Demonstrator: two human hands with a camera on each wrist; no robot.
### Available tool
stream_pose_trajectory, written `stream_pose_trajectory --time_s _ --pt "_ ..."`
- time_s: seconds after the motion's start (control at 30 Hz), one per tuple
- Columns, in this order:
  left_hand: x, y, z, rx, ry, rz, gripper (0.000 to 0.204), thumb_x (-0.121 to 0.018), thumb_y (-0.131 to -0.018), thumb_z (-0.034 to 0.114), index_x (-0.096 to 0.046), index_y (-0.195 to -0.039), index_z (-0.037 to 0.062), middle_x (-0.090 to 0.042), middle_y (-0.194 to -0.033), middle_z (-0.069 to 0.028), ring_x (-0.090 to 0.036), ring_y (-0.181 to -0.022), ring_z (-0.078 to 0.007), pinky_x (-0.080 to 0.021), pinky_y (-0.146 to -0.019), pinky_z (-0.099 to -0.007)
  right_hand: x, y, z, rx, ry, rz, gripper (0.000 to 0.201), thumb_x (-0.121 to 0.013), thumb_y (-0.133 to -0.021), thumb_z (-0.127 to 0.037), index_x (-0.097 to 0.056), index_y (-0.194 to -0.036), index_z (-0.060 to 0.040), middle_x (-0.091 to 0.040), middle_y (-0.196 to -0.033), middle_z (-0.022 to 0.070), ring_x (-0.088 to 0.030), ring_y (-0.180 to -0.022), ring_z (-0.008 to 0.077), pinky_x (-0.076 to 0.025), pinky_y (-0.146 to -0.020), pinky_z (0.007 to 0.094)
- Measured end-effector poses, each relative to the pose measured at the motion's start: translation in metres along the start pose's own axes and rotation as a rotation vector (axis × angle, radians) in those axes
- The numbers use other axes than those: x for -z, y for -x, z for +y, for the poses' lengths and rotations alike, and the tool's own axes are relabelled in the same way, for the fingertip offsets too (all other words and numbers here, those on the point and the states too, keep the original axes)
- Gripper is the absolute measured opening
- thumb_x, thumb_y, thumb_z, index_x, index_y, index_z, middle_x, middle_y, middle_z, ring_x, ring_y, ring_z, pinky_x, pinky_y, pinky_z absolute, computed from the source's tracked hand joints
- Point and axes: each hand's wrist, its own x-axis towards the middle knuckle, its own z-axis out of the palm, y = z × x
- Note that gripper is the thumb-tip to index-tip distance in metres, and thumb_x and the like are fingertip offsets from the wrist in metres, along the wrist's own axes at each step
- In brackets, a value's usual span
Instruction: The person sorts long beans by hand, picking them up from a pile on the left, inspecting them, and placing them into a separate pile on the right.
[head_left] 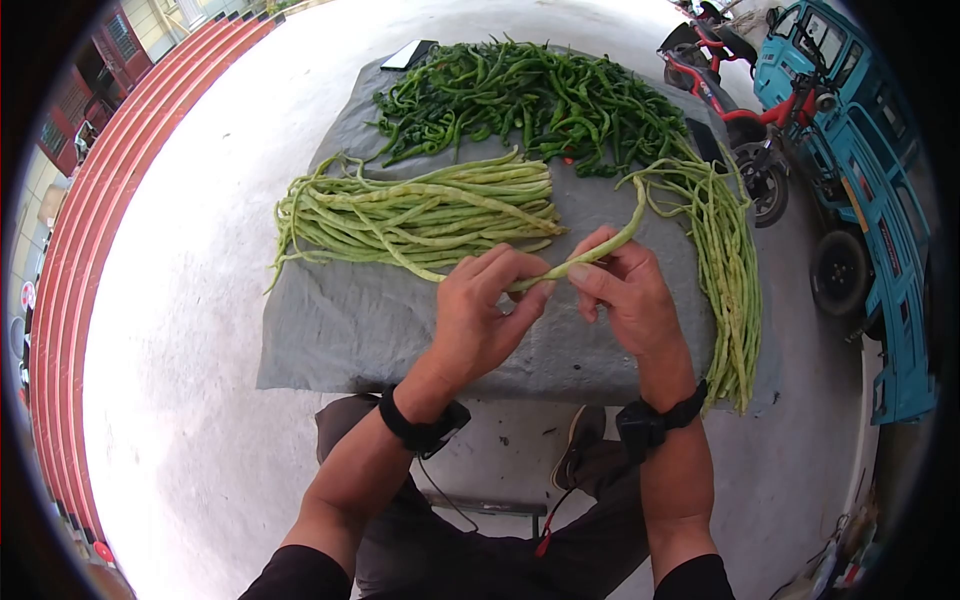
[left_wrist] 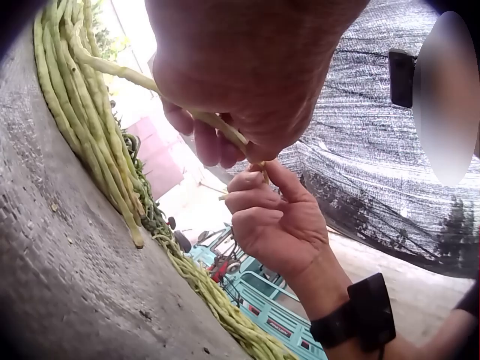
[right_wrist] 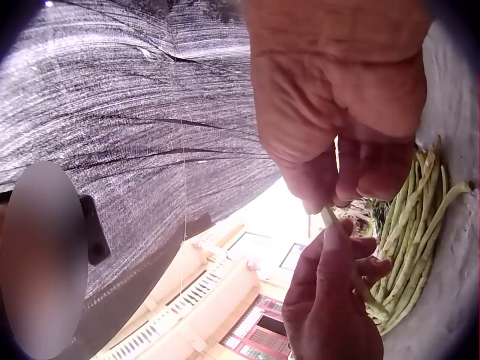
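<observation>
Both hands hold a long bean [head_left: 610,246] above the near part of the grey-covered table. My left hand [head_left: 485,308] grips its middle, thumb and forefinger pinching near the right hand. One stretch of the bean runs leftward from there over the near side of a bundle of long beans [head_left: 420,205]. My right hand [head_left: 632,298] pinches the bean just beside the left fingertips, and its other end curves up past the right fingers. In the left wrist view the fingertips of both hands meet at the bean [left_wrist: 225,129].
Green chili peppers [head_left: 540,95] are heaped at the far side of the table [head_left: 340,330]. More long beans [head_left: 728,290] hang over its right edge. A phone [head_left: 410,55] lies at the far left corner. Red bicycle [head_left: 740,105] and blue three-wheeled truck [head_left: 850,180] stand right.
</observation>
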Motion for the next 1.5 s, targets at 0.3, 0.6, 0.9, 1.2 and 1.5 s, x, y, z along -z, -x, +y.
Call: stream_pose_trajectory --time_s 0.3,0.6,0.9,1.2,1.5 --pt "0.005 -0.001 -0.001 -0.004 -0.019 0.018 0.021 -0.085 -0.089 0.010 -0.074 -0.107 0.0098 -0.073 -0.091 -0.0019 -0.070 -0.073 -0.0192 -0.049 -0.071 -0.0355 0.009 0.002 -0.006 0.005 -0.111 0.082 0.013 -0.077 -0.102 -0.010 -0.070 -0.109 -0.0024 -0.066 -0.085 0.0023 -0.063 -0.064 0.0084 -0.051 -0.056 0.0253" --pt "0.003 -0.001 -0.001 0.004 0.010 0.008 0.018 -0.084 -0.090 0.008 -0.073 -0.104 0.0094 -0.072 -0.090 -0.0023 -0.070 -0.073 -0.0200 -0.049 -0.071 -0.0351 0.013 0.002 -0.009 -0.013 -0.059 0.052 0.015 -0.075 -0.103 -0.013 -0.067 -0.112 -0.0035 -0.063 -0.085 0.0021 -0.061 -0.066 0.0096 -0.050 -0.057 0.0275" --pt "-0.001 0.000 0.001 -0.102 -0.080 0.039 0.023 -0.086 -0.088 0.006 -0.073 -0.106 0.0095 -0.072 -0.090 -0.0040 -0.071 -0.076 -0.0228 -0.051 -0.070 -0.0358 -0.010 -0.001 0.007 -0.117 0.011 -0.034 0.024 -0.085 -0.099 -0.020 -0.071 -0.109 -0.0030 -0.069 -0.087 0.0021 -0.062 -0.065 0.0081 -0.050 -0.054 0.0255" --pt "0.004 -0.001 0.007 -0.052 -0.091 0.004 0.027 -0.087 -0.086 0.003 -0.072 -0.108 0.0071 -0.075 -0.094 -0.0082 -0.072 -0.082 -0.0257 -0.056 -0.074 -0.0373 -0.012 -0.001 0.008 -0.093 0.006 0.038 0.013 -0.079 -0.100 -0.013 -0.070 -0.101 -0.0043 -0.068 -0.085 0.0016 -0.062 -0.065 0.0076 -0.051 -0.055 0.0258" --pt "0.007 -0.001 -0.001 -0.009 -0.009 -0.048 0.020 -0.080 -0.093 0.009 -0.072 -0.110 0.0060 -0.073 -0.094 -0.0081 -0.071 -0.079 -0.0254 -0.054 -0.072 -0.0391 -0.001 0.000 0.001 -0.035 -0.037 0.076 0.010 -0.076 -0.101 -0.012 -0.069 -0.099 -0.0049 -0.067 -0.084 0.0015 -0.061 -0.064 0.0072 -0.052 -0.057 0.0260"
